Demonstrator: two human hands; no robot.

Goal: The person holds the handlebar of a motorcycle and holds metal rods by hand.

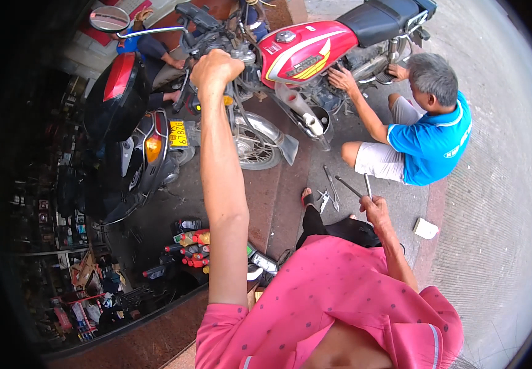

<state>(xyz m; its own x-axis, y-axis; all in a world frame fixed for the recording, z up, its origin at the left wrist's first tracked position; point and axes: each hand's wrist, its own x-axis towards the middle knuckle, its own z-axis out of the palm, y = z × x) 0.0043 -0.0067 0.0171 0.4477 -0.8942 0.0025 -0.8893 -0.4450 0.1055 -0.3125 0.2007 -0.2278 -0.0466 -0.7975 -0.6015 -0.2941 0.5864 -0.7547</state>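
Note:
My left hand (216, 69) reaches forward in a closed fist over the handlebar of a red motorcycle (309, 49); the grip beneath it is mostly hidden. Low in front of me, my right hand (376, 210) is wrapped round two slim rod-like metal tools (352, 187), one dark and one silver, spread apart at their upper ends. Their lower ends are hidden in the fist. On the ground beyond that hand lie long-handled pliers (331, 187) and a small silver tool (323, 200).
A person in a blue shirt (435, 135) crouches at the motorcycle, hands near its engine and rear. A bucket (321, 123) stands under the engine. Left are a black scooter (133, 154), several bottles (197, 249) and another person's arm (170, 60). A white box (425, 229) lies right.

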